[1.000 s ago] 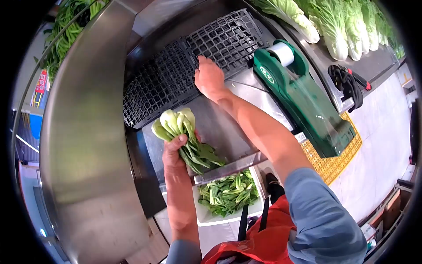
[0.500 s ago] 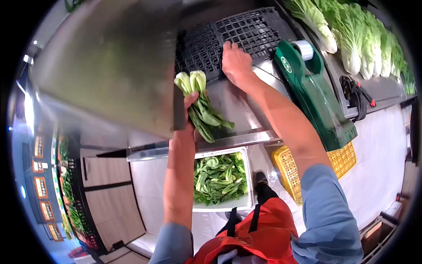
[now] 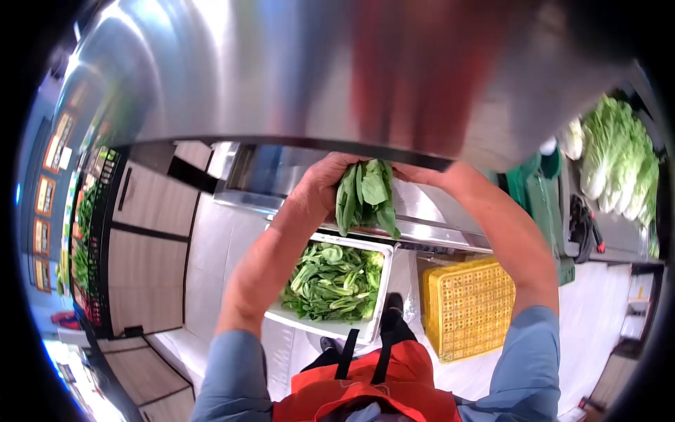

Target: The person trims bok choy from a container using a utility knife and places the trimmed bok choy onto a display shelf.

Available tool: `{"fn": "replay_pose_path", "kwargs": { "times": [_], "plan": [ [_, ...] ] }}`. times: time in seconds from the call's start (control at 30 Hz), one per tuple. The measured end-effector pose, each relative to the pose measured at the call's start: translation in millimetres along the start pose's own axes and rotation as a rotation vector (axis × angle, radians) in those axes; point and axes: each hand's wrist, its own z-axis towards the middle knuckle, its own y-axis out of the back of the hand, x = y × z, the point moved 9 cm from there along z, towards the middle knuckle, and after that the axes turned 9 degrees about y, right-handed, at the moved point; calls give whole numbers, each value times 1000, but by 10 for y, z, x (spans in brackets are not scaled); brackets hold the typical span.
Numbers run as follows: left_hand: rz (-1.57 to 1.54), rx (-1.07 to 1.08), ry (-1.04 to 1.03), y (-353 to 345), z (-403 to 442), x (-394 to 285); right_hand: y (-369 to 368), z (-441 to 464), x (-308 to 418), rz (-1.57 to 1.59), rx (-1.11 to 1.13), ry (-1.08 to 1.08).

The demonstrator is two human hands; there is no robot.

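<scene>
A bunch of leafy greens (image 3: 366,195) hangs leaves-down over the front edge of the steel counter (image 3: 439,226). My left hand (image 3: 333,174) is closed round its upper left side, with the fingertips partly hidden. On the bunch's right side, my right hand (image 3: 416,173) reaches in under the metal panel (image 3: 295,77); its fingers are mostly hidden by that panel. The stalk end of the bunch is also out of sight. Below the counter edge sits a white bin (image 3: 385,281) heaped with loose leafy greens (image 3: 334,281).
A yellow crate (image 3: 470,307) stands on the floor at right of the bin. The green tape dispenser (image 3: 545,204) and Chinese cabbages (image 3: 619,165) are on the counter at right. The metal panel hangs low across the top. Wooden cabinets (image 3: 149,253) stand at left.
The view has swung so the metal panel covers the top and hides the black mats. My right hand has come from the mats to beside the bunch.
</scene>
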Motion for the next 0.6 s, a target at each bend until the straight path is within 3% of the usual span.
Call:
{"fn": "replay_pose_path", "kwargs": {
  "times": [0.03, 0.1, 0.17, 0.23, 0.27, 0.3, 0.33, 0.37, 0.4, 0.47, 0.53, 0.6],
  "plan": [
    [94, -121, -49, 26, -295, -57, -122, 31, -34, 168, 38, -84],
    [169, -135, -103, 146, -472, -126, -367, 85, 80, 486, 77, -283],
    [214, -40, -170, 424, -508, -221, -398, 381, 274, 27, 117, 28],
    [376, 65, -298, 357, -640, -325, -555, 330, 624, -640, 32, 693],
    [362, 126, -266, 387, -686, -330, -654, 472, 671, -482, 153, 484],
    [348, 186, -232, 414, -734, -345, -655, 464, 823, -314, 135, 514],
    [178, 307, -55, 560, -605, -352, -663, 475, 907, -149, 122, 540],
    [4, 432, 116, 671, -576, -304, -808, 640, 666, 421, 187, 328],
    [37, 234, 68, 700, -607, -328, -839, 775, 564, 257, 203, 247],
    [90, 276, 327, 1180, -426, -363, -900, 1016, 351, -80, 277, 93],
    [199, 127, 315, 1334, -365, -422, -861, 1192, 331, 61, 179, 203],
    [320, -34, 290, 1666, -282, -692, -723, 1348, 165, 269, -3, 3]
  ]
}}
